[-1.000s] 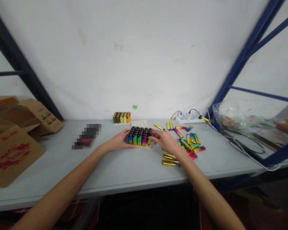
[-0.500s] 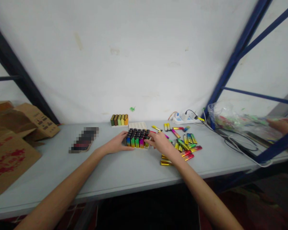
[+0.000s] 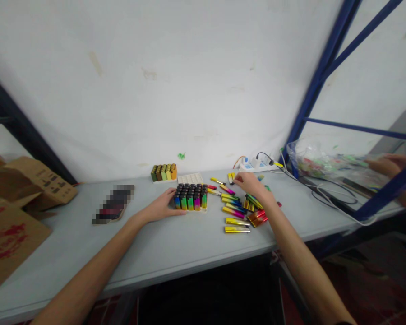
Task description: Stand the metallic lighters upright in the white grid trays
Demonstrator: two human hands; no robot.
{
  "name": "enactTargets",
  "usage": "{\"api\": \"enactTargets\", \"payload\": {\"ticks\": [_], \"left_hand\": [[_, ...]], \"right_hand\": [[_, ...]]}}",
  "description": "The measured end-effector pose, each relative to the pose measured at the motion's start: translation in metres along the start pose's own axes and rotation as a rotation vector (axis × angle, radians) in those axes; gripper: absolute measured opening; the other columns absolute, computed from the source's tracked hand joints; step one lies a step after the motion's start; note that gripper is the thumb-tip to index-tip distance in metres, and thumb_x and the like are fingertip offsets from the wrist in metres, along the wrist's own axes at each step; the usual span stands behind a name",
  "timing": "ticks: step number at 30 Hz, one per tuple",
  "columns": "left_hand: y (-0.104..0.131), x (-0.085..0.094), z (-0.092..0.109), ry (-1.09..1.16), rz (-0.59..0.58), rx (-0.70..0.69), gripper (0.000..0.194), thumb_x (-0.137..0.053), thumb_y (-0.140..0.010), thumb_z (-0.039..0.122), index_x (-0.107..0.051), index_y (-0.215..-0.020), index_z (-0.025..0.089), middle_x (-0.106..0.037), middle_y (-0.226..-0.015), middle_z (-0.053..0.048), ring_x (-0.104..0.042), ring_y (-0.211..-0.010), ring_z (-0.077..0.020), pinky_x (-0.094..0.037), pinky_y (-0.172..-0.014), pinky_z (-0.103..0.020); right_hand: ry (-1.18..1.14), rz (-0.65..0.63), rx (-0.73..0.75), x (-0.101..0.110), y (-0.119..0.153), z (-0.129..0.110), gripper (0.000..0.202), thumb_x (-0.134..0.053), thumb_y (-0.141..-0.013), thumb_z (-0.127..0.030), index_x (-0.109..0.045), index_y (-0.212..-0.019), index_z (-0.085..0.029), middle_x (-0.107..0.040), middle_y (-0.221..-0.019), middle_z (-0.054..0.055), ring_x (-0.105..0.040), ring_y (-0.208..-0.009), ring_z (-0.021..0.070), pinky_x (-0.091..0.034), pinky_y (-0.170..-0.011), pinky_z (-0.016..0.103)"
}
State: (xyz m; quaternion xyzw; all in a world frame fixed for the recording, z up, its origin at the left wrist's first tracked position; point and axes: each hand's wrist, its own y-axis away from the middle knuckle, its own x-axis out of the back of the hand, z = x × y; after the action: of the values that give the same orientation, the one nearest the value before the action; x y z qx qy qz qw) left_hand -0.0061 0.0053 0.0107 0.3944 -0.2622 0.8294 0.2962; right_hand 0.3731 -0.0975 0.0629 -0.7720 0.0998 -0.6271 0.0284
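On smooth desk (image 3: pixel 176 243) with creased cardboard (image 3: pixel 16 239), clasping glossy lighters (image 3: pixel 190 198) with left hand (image 3: pixel 160 206); cannot tell grip of right hand (image 3: pixel 253 185).

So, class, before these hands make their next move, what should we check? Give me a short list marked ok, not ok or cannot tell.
1. Left hand at the front lighters: ok, around their left end.
2. Front lighters upright: ok, black tops up, in rows.
3. Right hand near the yellow pair: ok, fingertips beside it.
4. Right hand holding a lighter: cannot tell, too small to see.
5. Loose lighters all lined up: not ok, several lie at angles.
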Motion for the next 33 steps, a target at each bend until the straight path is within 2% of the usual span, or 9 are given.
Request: {"api": "enactTargets", "payload": {"ticks": [3,6,9,15,19,24,27,30,33], "left_hand": [[0.000,0.000,-0.001,-0.014,-0.026,-0.009,0.094,-0.084,-0.069,0.072,-0.061,-0.141,0.017,-0.058,-0.147,-0.017,-0.056,-0.138,-0.0403,-0.041,-0.124,-0.051],[0.000,0.000,-0.001,-0.023,-0.039,-0.022,0.093,-0.082,-0.072,0.072,-0.058,-0.144,0.018,-0.057,-0.149,-0.017,-0.055,-0.139,-0.0399,-0.040,-0.125,-0.052],[0.000,0.000,-0.001,-0.014,-0.047,-0.035,0.093,-0.082,-0.072,0.072,-0.058,-0.144,0.018,-0.057,-0.148,-0.017,-0.055,-0.138,-0.0398,-0.040,-0.125,-0.053],[0.000,-0.002,-0.002,0.023,-0.011,-0.052,0.094,-0.084,-0.070,0.073,-0.060,-0.143,0.021,-0.060,-0.146,-0.014,-0.057,-0.136,-0.0394,-0.043,-0.123,-0.052],[0.001,-0.001,-0.001,0.000,-0.039,-0.040,0.094,-0.082,-0.072,0.074,-0.058,-0.144,0.019,-0.057,-0.148,-0.016,-0.055,-0.138,-0.0390,-0.040,-0.125,-0.052],[0.001,0.000,0.000,-0.020,-0.058,-0.031,0.095,-0.081,-0.073,0.074,-0.057,-0.145,0.017,-0.054,-0.150,-0.017,-0.053,-0.140,-0.0393,-0.037,-0.127,-0.053],[0.001,0.000,0.000,-0.006,-0.041,-0.024,0.094,-0.082,-0.071,0.073,-0.058,-0.144,0.017,-0.056,-0.149,-0.018,-0.054,-0.139,-0.0405,-0.039,-0.125,-0.054],[0.001,0.000,0.001,0.002,-0.032,-0.031,0.093,-0.083,-0.070,0.073,-0.061,-0.141,0.018,-0.058,-0.147,-0.016,-0.055,-0.138,-0.0409,-0.040,-0.125,-0.053],[0.001,0.000,0.002,0.004,-0.026,-0.035,0.092,-0.083,-0.070,0.074,-0.061,-0.140,0.018,-0.058,-0.146,-0.016,-0.056,-0.136,-0.0408,-0.041,-0.124,-0.053]], "right_hand": [[0.075,-0.059,-0.107,-0.003,-0.030,0.008,0.027,-0.057,-0.100,-0.021,-0.080,-0.109,-0.009,-0.079,-0.113,0.018,-0.072,-0.105,0.0228,-0.047,-0.090,0.026],[0.102,-0.066,-0.185,-0.010,-0.056,0.007,0.037,-0.059,-0.100,-0.027,-0.075,-0.124,-0.004,-0.073,-0.126,0.026,-0.070,-0.116,0.0282,-0.049,-0.095,0.031],[0.110,-0.107,-0.243,-0.019,-0.072,0.002,0.046,-0.066,-0.096,-0.033,-0.071,-0.130,-0.002,-0.070,-0.130,0.030,-0.071,-0.116,0.0313,-0.051,-0.094,0.035],[0.028,-0.199,-0.167,-0.025,-0.076,0.005,0.032,-0.079,-0.088,-0.039,-0.083,-0.100,-0.010,-0.081,-0.098,0.017,-0.073,-0.091,0.0234,-0.051,-0.080,0.027],[-0.051,-0.186,-0.135,-0.024,-0.068,0.012,0.038,-0.079,-0.086,-0.048,-0.080,-0.073,-0.013,-0.076,-0.074,0.010,-0.070,-0.076,0.0219,-0.047,-0.069,0.028],[-0.165,-0.035,-0.148,-0.021,-0.058,0.014,0.036,-0.075,-0.091,-0.047,-0.075,-0.077,-0.014,-0.075,-0.072,0.008,-0.070,-0.075,0.0207,-0.048,-0.070,0.027],[-0.515,0.049,-0.130,-0.016,-0.047,0.011,0.040,-0.073,-0.092,-0.054,-0.069,-0.082,-0.016,-0.073,-0.070,0.006,-0.069,-0.064,0.0168,-0.053,-0.065,0.026],[-1.034,0.059,-0.041,-0.009,-0.030,0.007,0.046,-0.088,-0.077,-0.056,-0.066,-0.078,-0.016,-0.073,-0.073,0.004,-0.073,-0.069,0.0172,-0.060,-0.070,0.029],[-1.311,0.029,-0.011,-0.005,-0.013,0.000,0.049,-0.099,-0.063,-0.050,-0.068,-0.080,-0.017,-0.077,-0.083,0.006,-0.078,-0.083,0.0200,-0.064,-0.084,0.033]]}}
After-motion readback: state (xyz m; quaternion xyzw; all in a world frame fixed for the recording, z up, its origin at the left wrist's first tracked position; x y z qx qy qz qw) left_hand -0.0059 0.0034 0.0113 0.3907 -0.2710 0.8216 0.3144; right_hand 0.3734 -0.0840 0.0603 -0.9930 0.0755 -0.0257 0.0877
